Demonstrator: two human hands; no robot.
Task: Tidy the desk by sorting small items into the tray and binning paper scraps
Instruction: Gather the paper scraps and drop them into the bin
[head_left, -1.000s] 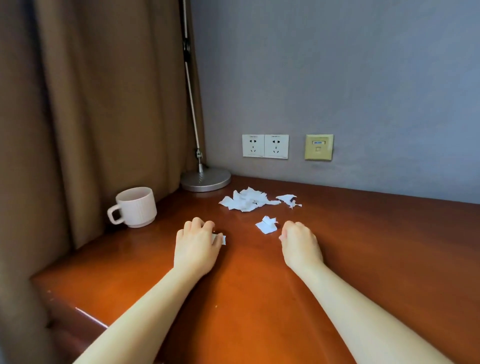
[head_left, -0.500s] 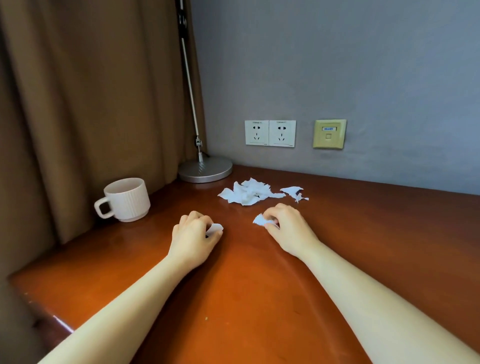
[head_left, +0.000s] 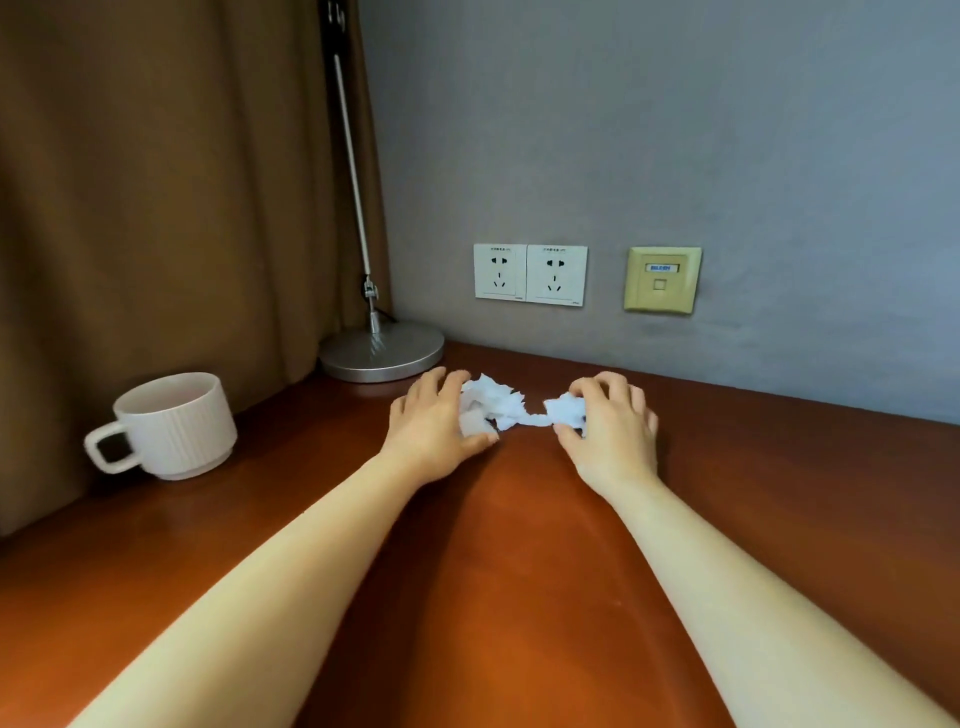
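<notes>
Both hands are at the far side of the desk (head_left: 493, 571), close to the wall, closing in on the paper scraps (head_left: 498, 402) from either side. The left hand (head_left: 434, 421) sits at the left of the heap, its fingers curved over the top and its thumb drawn along the near edge. That lets it act as a stop and a scoop at once, and a scrap shows white under its palm. The right hand (head_left: 610, 426) has its fingers bent and pinches a smaller clump against the thumb. A thin bridge of paper joins the two clumps in the gap between the hands.

The grip looks chosen to suit the paper. Torn bits this light would be slow to pick up singly, so pressing them together from two sides should make one bundle that lifts in a single go. The polished wood gives loose pieces little to catch on, and stray ones may slip out underneath.

Neither a bin nor a tray is in view (so where the bundle must travel cannot be told). The lamp (head_left: 382, 351) stands just behind the left hand. The mug (head_left: 174, 423) sits well apart to the left, by the curtain, out of the way of the gathering.
</notes>
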